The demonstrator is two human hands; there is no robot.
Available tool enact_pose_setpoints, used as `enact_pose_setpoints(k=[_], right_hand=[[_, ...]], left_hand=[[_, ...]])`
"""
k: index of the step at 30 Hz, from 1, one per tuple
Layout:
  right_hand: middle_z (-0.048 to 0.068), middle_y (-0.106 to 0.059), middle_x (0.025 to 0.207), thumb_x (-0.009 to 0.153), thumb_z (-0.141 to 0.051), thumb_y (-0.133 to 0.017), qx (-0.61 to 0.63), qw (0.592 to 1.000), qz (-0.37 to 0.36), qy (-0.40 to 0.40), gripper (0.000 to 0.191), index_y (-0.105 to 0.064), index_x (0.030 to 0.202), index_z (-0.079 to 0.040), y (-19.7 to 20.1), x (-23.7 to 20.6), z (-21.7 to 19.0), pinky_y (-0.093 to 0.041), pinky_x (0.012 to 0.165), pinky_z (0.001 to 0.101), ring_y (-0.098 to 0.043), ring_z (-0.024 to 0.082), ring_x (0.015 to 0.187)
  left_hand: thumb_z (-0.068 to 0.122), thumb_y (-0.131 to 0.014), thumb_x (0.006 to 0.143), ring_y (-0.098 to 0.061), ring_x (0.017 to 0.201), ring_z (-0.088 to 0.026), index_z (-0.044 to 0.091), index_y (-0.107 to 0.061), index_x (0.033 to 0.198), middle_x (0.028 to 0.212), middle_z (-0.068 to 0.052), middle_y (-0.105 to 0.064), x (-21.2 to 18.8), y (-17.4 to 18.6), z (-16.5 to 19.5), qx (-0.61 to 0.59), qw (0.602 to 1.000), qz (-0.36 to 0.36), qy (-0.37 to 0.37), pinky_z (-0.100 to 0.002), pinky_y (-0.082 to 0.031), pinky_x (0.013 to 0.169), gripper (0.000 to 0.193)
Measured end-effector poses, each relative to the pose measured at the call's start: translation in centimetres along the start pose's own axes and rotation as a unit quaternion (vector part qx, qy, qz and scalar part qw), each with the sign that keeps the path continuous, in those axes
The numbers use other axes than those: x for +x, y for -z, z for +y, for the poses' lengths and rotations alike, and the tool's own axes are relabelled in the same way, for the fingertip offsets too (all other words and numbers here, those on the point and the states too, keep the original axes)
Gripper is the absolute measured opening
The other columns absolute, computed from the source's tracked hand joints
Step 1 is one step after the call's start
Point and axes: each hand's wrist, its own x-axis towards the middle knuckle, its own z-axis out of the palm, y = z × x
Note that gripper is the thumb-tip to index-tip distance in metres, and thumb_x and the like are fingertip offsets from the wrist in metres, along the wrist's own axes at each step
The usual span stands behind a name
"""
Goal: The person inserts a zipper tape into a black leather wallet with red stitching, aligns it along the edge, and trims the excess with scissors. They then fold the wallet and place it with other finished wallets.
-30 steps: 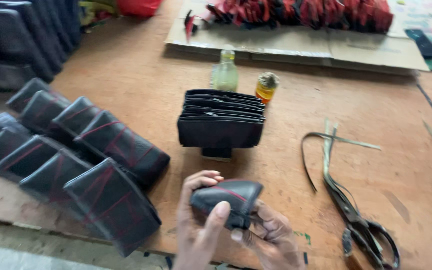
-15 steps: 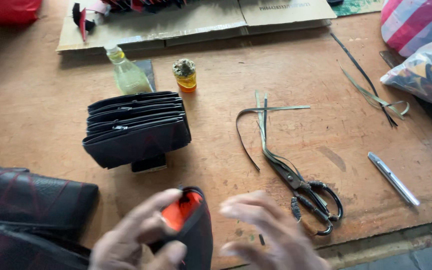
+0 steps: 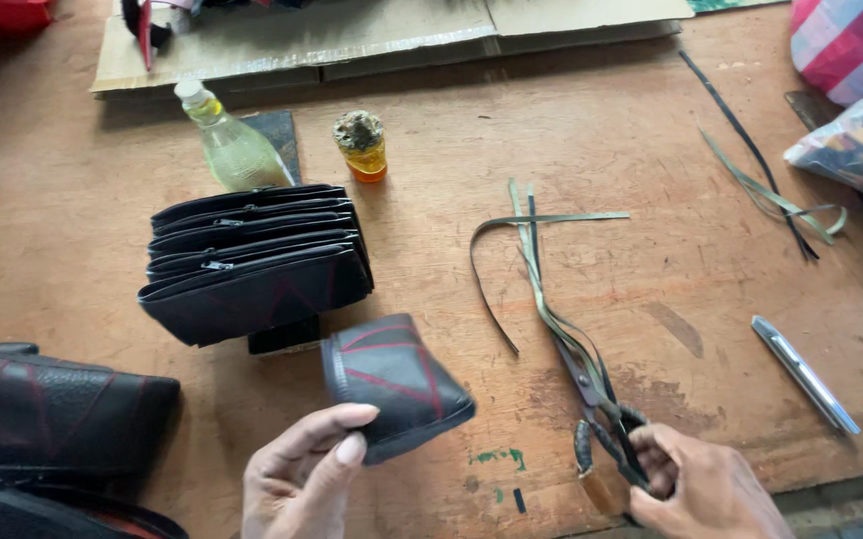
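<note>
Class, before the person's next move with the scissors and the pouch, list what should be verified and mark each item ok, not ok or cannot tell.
1. Left hand grips the black pouch with red stitching at its near edge: ok.
2. Right hand has fingers in the handles of the scissors: ok.
3. Scissor blades closed and lying flat on the table: ok.
4. Blades free of the loose strips: not ok, strips lie over them.
5. Pouch zip closed: cannot tell.
</note>
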Motion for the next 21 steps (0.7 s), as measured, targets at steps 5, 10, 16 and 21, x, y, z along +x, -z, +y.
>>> enact_pose_setpoints(k=[5, 10, 16, 21], right_hand=[[0.007, -0.069, 0.091, 0.075, -0.008, -0.084, 0.426, 0.871, -0.233, -0.073, 0.053, -0.063, 0.123, -0.001, -0.1, 3.4, 4.5, -0.056, 0.072, 0.0276, -0.067, 0.014, 0.076], [0.007, -0.071, 0.089, 0.077, -0.016, -0.079, 0.543, 0.807, -0.23, -0.015, 0.05, -0.064, 0.121, 0.0, -4.7, 6.8, 7.0, -0.057, 0.07, 0.0275, -0.068, 0.015, 0.075], [0.006, -0.071, 0.088, 0.076, -0.018, -0.081, 0.564, 0.797, -0.21, -0.053, 0.049, -0.065, 0.12, -0.002, -7.6, 7.5, 6.3, -0.057, 0.07, 0.0272, -0.068, 0.014, 0.075], [0.006, -0.072, 0.087, 0.075, -0.019, -0.081, 0.555, 0.802, -0.212, -0.06, 0.049, -0.066, 0.119, -0.004, -7.5, 7.1, 4.6, -0.057, 0.07, 0.0269, -0.069, 0.014, 0.075]], left_hand=[[-0.012, -0.052, 0.088, -0.069, 0.122, -0.032, -0.009, -0.069, 0.126, 0.129, -0.025, -0.071, 0.6, -1.0, 0.9, -0.107, 0.993, -0.04, 0.02, -0.047, -0.057, 0.105, 0.042], [-0.016, -0.059, 0.097, -0.067, 0.104, -0.018, -0.005, -0.073, 0.126, 0.108, -0.009, -0.067, 1.2, -2.1, 0.0, -0.09, 0.994, -0.05, 0.023, -0.044, -0.06, 0.104, 0.034], [-0.016, -0.064, 0.092, -0.071, 0.098, -0.014, -0.002, -0.075, 0.122, 0.103, -0.006, -0.075, 1.6, -2.2, -0.7, -0.084, 0.995, -0.042, 0.03, -0.035, -0.061, 0.094, 0.034], [-0.016, -0.066, 0.094, -0.069, 0.094, -0.011, -0.004, -0.075, 0.125, 0.102, -0.005, -0.072, 2.0, -2.4, -0.5, -0.109, 0.992, -0.062, -0.006, -0.033, -0.062, 0.092, 0.034]])
